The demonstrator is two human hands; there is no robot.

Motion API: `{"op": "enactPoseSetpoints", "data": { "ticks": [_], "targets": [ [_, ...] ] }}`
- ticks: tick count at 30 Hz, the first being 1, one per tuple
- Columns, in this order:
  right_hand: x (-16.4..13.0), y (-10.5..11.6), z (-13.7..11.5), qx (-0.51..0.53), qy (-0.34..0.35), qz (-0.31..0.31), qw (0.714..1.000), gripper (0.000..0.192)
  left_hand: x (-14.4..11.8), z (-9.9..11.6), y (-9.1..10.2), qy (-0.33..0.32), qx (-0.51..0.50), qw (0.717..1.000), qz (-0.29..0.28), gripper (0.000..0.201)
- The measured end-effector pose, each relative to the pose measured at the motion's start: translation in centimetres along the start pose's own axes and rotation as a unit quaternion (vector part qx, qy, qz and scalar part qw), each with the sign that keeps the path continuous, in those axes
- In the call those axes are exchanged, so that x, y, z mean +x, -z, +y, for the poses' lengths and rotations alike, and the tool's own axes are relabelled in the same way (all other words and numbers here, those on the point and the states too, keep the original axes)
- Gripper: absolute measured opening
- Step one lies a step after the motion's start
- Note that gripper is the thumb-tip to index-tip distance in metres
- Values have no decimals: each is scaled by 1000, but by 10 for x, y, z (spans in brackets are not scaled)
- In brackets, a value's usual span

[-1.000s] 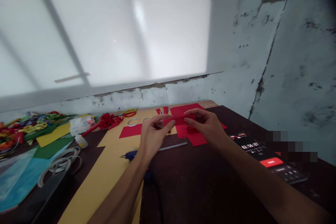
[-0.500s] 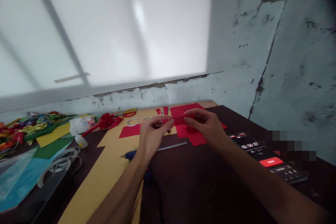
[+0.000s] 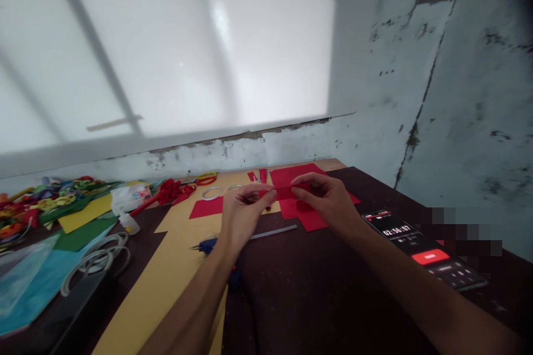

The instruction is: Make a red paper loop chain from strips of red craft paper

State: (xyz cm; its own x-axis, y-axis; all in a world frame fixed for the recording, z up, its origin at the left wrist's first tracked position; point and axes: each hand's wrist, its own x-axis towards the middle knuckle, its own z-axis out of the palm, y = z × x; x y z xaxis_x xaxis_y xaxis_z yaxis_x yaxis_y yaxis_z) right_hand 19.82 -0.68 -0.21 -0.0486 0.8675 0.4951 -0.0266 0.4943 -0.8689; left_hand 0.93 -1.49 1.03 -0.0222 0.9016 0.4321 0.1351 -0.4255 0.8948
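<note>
Both hands hold a small red paper strip (image 3: 284,191) just above the dark table (image 3: 316,288). My left hand (image 3: 241,213) pinches its left end between thumb and fingers. Its right end sits in the fingertips of my right hand (image 3: 327,199). Under the hands lie red paper sheets (image 3: 308,219) and a small red paper coil (image 3: 303,206). A yellow paper sheet (image 3: 166,272) runs beneath my left forearm. A blue glue gun (image 3: 206,246) lies near my left wrist, partly hidden by it.
A phone (image 3: 425,249) with a running timer lies at the right. A grey stick (image 3: 275,231) lies before the hands. Tape rolls (image 3: 211,193), scissors, red paper flowers (image 3: 169,191), coloured sheets (image 3: 79,216), white rings (image 3: 97,258) and a pile of coloured paper bits fill the left.
My left fingers have shifted slightly along the strip's left end. The rest looks unchanged.
</note>
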Motion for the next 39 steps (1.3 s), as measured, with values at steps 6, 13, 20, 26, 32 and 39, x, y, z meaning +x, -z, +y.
{"op": "enactPoseSetpoints", "data": {
  "ticks": [6, 13, 20, 26, 32, 39],
  "targets": [
    [-1, 0, -3, -42, 7, -24, 999, 20, -2, -1, -1, -11, 17, 1000, -24, 17],
    [-1, -1, 0, -57, 12, -11, 998, 18, -2, 0, -4, 13, -2, 1000, -27, 16],
    [-2, -1, 0, -59, 15, -9, 998, 17, -2, -2, -2, 13, -9, 999, -32, 18],
    [-2, -1, 0, -52, 15, -11, 998, 18, -2, -3, -2, 10, -1, 1000, -29, 18],
    [2, 3, 3, -28, 0, 23, 999, 24, 0, -1, 0, 2, 4, 1000, -5, 20],
    [2, 5, 6, -30, 11, 37, 999, 30, 1, 3, 0, 0, 2, 1000, 7, 21]
  ]
}}
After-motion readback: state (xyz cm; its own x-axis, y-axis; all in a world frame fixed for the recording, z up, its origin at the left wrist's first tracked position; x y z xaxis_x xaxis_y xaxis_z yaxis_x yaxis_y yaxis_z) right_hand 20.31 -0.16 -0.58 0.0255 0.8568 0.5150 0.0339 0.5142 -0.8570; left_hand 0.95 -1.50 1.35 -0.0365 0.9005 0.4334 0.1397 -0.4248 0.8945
